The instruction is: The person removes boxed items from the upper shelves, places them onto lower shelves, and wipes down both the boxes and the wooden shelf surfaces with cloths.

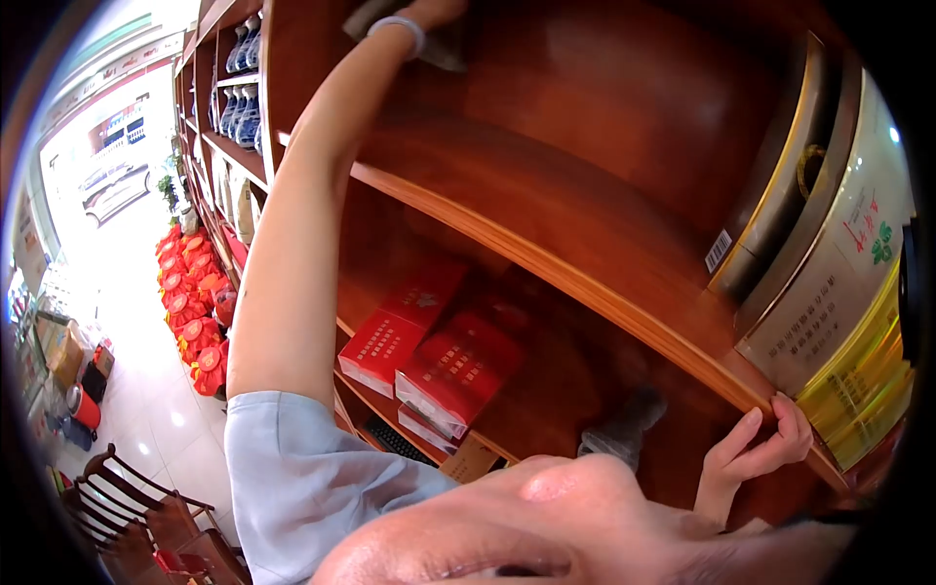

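Note:
My left hand (436,12), with a pale bracelet on its wrist, reaches to the back of the upper shelf at the top edge of the view. It is closed on a grey cloth (441,51) pressed against the wood; part of the hand is cut off. At the right, my right hand (770,444) touches the front edge of the wooden shelf (585,273) with its fingertips, fingers apart. Close above that hand stand a white box with green and red print (829,292) and a yellow, shiny box (858,380).
Red boxes (458,366) lie on the lower shelf, near a dark grey, blurred item (624,429). Left of the shelving, red-wrapped jars (195,312) stand on the floor. A wooden chair (146,517) is at lower left. Blue-and-white bottles (239,112) fill farther shelves.

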`<state>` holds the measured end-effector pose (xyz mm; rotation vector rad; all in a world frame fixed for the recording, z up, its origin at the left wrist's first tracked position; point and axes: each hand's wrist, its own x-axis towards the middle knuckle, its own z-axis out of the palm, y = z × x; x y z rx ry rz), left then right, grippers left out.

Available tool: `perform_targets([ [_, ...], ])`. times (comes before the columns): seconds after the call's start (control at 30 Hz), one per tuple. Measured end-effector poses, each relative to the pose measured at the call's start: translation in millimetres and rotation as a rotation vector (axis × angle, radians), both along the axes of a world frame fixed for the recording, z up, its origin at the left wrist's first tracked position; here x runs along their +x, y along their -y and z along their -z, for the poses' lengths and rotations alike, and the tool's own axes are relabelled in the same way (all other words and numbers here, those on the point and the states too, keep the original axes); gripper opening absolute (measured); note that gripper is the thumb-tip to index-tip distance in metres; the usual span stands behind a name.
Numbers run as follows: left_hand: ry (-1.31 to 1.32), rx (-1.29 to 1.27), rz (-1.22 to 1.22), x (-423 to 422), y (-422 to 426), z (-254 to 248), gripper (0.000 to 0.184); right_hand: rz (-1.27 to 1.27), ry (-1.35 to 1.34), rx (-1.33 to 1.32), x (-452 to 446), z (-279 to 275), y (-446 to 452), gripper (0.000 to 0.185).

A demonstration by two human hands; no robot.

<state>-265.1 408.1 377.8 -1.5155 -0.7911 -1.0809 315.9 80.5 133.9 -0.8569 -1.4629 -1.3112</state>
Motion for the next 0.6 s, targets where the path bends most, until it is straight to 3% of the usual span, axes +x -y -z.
perform_targets([
  [0.03,-0.034,-0.069,-0.012,32.7,-15.4,-1.7,0.038,-0.009,0.003,-0.015,0.3,-0.2,0.6,0.024],
  [0.07,0.208,-0.776,0.397,116.5,73.4,6.3,0.043,-0.02,0.003,-0.027,0.3,0.3,0.6,0.024],
  [0.1,-0.172,-0.356,0.173,131.1,42.9,3.3,0.048,-0.018,0.006,-0.03,1.0,0.1,1.1,0.024],
  [0.13,-0.171,-0.294,0.264,173.9,52.9,21.5,0.053,-0.02,0.006,-0.028,2.4,0.6,0.7,0.024],
  [0.17,-0.201,-0.518,0.229,217.0,66.6,21.4,0.039,-0.009,0.011,-0.023,4.2,1.8,0.1,0.024],
  [0.2,-0.447,-0.316,0.332,236.8,34.2,22.1,0.043,-0.001,0.017,-0.017,5.1,2.6,-0.6,0.024],
  [0.23,-0.49,-0.516,0.259,269.6,56.7,22.8,0.044,0.012,0.028,-0.023,5.8,2.5,0.4,0.024],
  [0.3,-0.749,-0.654,0.102,298.6,66.0,12.6,0.05,0.0,0.031,-0.059,6.9,3.2,3.9,0.025],
  [0.33,-0.746,-0.65,0.102,294.1,61.7,14.0,0.05,-0.002,0.031,-0.077,6.3,2.5,6.6,0.025],
  [0.4,-0.579,-0.241,-0.006,279.6,38.9,19.9,0.053,0.008,0.046,-0.112,6.9,0.3,12.3,0.026],
  [0.43,-0.567,-0.15,0.103,254.9,15.9,10.7,0.057,0.008,0.055,-0.156,7.2,0.8,14.8,0.026],
  [0.47,-0.488,-0.332,-0.251,230.6,10.7,-3.5,0.057,0.016,0.043,-0.16,7.8,1.7,15.2,0.026],
  [0.5,-0.117,-0.678,0.208,207.1,81.7,4.8,0.063,0.019,0.051,-0.176,8.4,1.2,16.4,0.027],
  [0.53,-0.318,-0.275,-0.229,165.5,45.9,-9.0,0.065,0.021,0.056,-0.19,9.2,1.2,16.1,0.027],
  [0.57,-0.148,-0.34,-0.223,121.6,6.5,-6.6,0.057,0.027,0.048,-0.199,8.6,2.8,14.4,0.027],
  [0.6,-0.154,-0.347,-0.217,84.0,-5.3,10.5,0.057,0.022,0.032,-0.179,7.6,4.7,11.5,0.028],
])
